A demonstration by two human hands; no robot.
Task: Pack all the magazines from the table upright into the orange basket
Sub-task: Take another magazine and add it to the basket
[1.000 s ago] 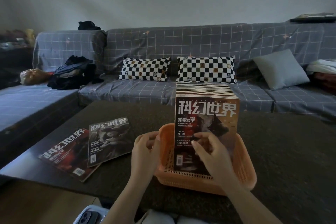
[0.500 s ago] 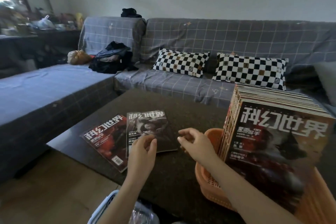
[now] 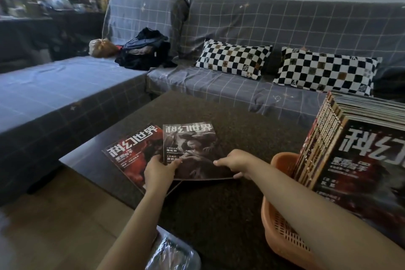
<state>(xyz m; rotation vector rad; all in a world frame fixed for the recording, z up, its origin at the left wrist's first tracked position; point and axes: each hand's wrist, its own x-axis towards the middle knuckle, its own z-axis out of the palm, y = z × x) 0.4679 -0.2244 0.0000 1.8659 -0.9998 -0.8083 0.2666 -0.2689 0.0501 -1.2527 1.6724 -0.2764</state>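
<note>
Two magazines lie on the dark table point(image 3: 230, 120). A grey-covered magazine point(image 3: 192, 144) overlaps a red-covered magazine point(image 3: 131, 153) to its left. My left hand point(image 3: 160, 171) grips the grey magazine's near left corner, thumb on the cover. My right hand point(image 3: 236, 161) holds its near right edge, and that edge is raised a little off the table. At the right stands the orange basket point(image 3: 278, 232), packed with several upright magazines point(image 3: 355, 151), the front cover facing me. My right forearm crosses in front of the basket.
A grey checked sofa point(image 3: 241, 28) wraps the table's far and left sides, with two checkered cushions point(image 3: 234, 59), a black bag point(image 3: 144, 52) and a brown bundle point(image 3: 102, 47). A clear plastic-wrapped object point(image 3: 173, 252) sits below the table's near edge. Wooden floor lies at lower left.
Both hands left the basket's front magazine, reached left across the table and took hold of the grey magazine's near edge. The view swung left.
</note>
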